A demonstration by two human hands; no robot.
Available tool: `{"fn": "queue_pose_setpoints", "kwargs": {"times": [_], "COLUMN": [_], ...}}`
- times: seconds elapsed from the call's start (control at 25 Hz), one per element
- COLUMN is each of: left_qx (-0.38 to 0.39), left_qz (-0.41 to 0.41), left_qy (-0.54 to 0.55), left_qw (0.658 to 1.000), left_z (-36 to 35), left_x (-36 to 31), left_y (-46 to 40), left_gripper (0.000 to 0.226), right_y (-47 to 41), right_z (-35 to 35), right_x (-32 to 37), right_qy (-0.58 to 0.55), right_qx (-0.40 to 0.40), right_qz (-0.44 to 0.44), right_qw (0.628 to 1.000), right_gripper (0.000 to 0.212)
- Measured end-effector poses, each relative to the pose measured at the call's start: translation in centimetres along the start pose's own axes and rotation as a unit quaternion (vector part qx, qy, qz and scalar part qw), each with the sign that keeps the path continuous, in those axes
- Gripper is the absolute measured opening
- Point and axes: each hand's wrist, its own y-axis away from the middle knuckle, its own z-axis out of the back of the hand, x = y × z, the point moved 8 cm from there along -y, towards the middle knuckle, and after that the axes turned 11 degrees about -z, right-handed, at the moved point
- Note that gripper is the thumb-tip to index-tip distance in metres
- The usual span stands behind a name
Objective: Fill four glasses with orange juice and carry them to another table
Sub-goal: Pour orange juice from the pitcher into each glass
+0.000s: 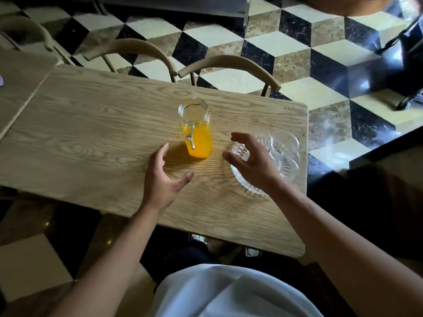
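A clear glass jug (198, 131) about half full of orange juice stands upright in the middle of the wooden table (91, 124), its handle facing me. To its right a clear ribbed glass tray (246, 186) carries several empty cut-glass tumblers (285, 143). My left hand (163, 177) hovers open just below and left of the jug, fingers spread, holding nothing. My right hand (249, 156) is above the tray's left side, fingers curled over one glass (240, 152) without clearly gripping it. My right hand hides part of the tray.
Two curved wooden chair backs (229, 65) stand along the table's far edge. A second table (20, 76) adjoins at the left. The floor is patterned in black, cream and brown tiles. A dark counter edge (377, 156) lies at the right.
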Motion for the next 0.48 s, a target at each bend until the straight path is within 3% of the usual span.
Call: {"fn": "queue_pose_setpoints", "kwargs": {"times": [0.2, 0.48], "left_qx": [0.064, 0.191], "left_qz": [0.027, 0.039], "left_qy": [0.009, 0.017], "left_qw": [0.998, 0.981], "left_z": [1.5, -2.3], "left_x": [5.2, 9.8], "left_y": [-4.2, -10.5], "left_gripper": [0.104, 0.123], "right_y": [-1.7, -3.2], "right_z": [-6.5, -10.6], "right_x": [0.6, 0.5], "right_qy": [-0.111, -0.164], "right_qx": [0.001, -0.035], "right_qz": [-0.065, -0.129], "right_qw": [0.992, 0.977], "right_gripper": [0.057, 0.033]}}
